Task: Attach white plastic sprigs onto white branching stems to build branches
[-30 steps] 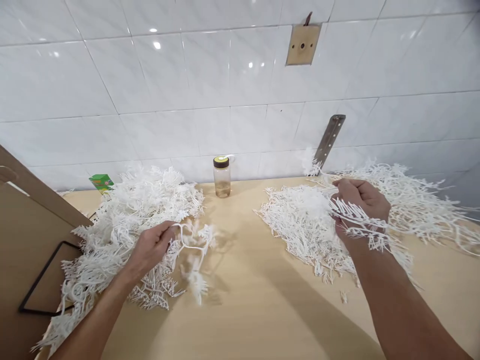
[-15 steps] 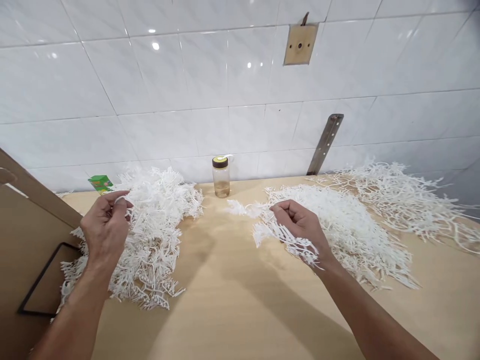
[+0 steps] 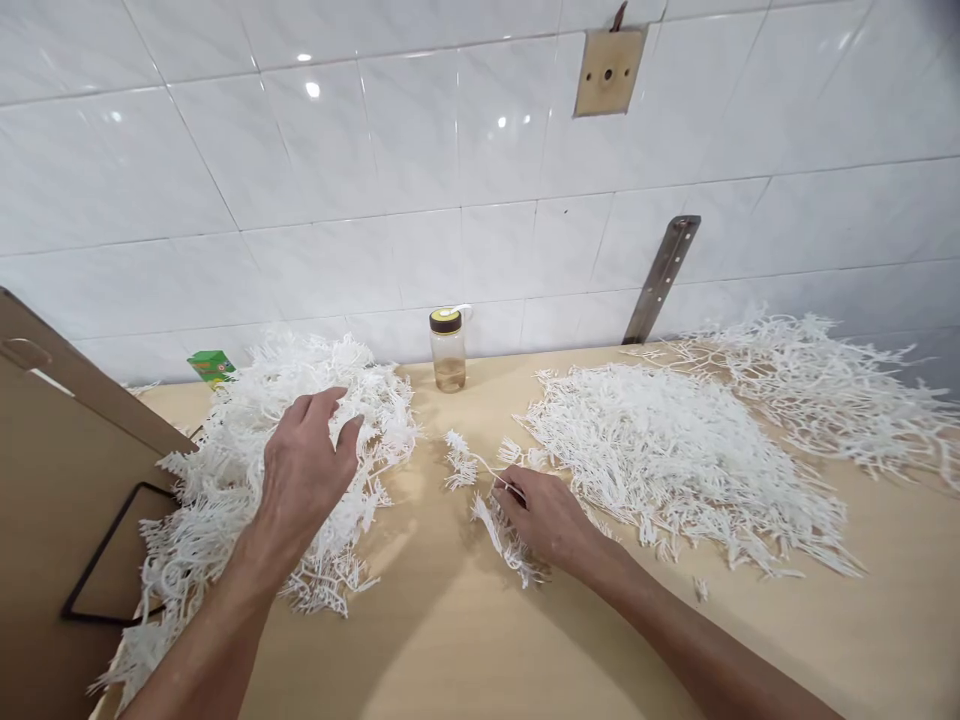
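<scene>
Left hand: my left hand rests spread, fingers loosely curled, on the left pile of white plastic sprigs.
Right hand: my right hand pinches one white sprig low over the bench, between both piles.
Middle pile: middle pile lies just right.

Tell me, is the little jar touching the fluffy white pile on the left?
Apart. The head view shows bare table between the jar and the left white pile.
</scene>
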`<state>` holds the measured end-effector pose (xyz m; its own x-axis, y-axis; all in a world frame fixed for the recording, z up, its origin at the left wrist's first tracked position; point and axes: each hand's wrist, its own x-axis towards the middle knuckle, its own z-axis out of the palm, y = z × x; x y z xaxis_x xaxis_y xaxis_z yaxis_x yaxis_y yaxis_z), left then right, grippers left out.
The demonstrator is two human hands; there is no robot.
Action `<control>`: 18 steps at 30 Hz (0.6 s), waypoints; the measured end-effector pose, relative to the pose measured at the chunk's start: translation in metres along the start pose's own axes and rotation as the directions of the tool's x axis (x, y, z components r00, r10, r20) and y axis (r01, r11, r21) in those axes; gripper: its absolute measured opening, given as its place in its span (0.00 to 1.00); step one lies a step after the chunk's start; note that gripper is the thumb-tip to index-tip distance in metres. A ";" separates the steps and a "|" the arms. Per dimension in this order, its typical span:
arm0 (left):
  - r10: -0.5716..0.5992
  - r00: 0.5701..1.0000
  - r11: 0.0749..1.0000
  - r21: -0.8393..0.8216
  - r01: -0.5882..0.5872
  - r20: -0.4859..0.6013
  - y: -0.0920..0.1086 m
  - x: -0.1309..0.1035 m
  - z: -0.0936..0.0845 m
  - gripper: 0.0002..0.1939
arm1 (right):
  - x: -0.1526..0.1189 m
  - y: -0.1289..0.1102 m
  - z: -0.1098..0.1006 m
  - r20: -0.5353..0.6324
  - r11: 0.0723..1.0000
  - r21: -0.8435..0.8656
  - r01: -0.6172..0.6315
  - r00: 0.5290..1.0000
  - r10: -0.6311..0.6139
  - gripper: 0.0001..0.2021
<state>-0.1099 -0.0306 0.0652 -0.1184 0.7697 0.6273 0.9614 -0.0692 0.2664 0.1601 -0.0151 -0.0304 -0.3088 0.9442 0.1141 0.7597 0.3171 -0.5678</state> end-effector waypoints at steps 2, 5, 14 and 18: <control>0.093 0.995 0.986 -0.136 -0.097 -0.034 0.024 -0.008 0.001 0.15 | -0.001 -0.001 0.003 -0.013 1.000 -0.012 -0.005 1.000 0.005 0.12; 0.421 0.898 0.850 -0.402 -0.341 0.128 0.057 -0.033 0.028 0.14 | -0.005 -0.002 0.011 -0.058 0.999 -0.042 0.001 0.998 -0.004 0.11; 0.600 0.764 0.758 -0.477 -0.446 0.239 0.063 -0.060 0.135 0.08 | -0.005 0.012 0.022 -0.155 0.994 0.101 -0.051 0.986 0.066 0.16; 0.612 0.768 0.739 -0.481 -0.472 0.186 0.059 -0.061 0.134 0.15 | -0.005 0.014 0.025 -0.228 0.987 0.160 0.024 0.974 0.013 0.16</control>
<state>-0.0128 0.0031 -0.0555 0.5439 0.6673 0.5088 0.6466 -0.7197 0.2527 0.1582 -0.0180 -0.0594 -0.1605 0.9437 0.2891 0.6504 0.3215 -0.6882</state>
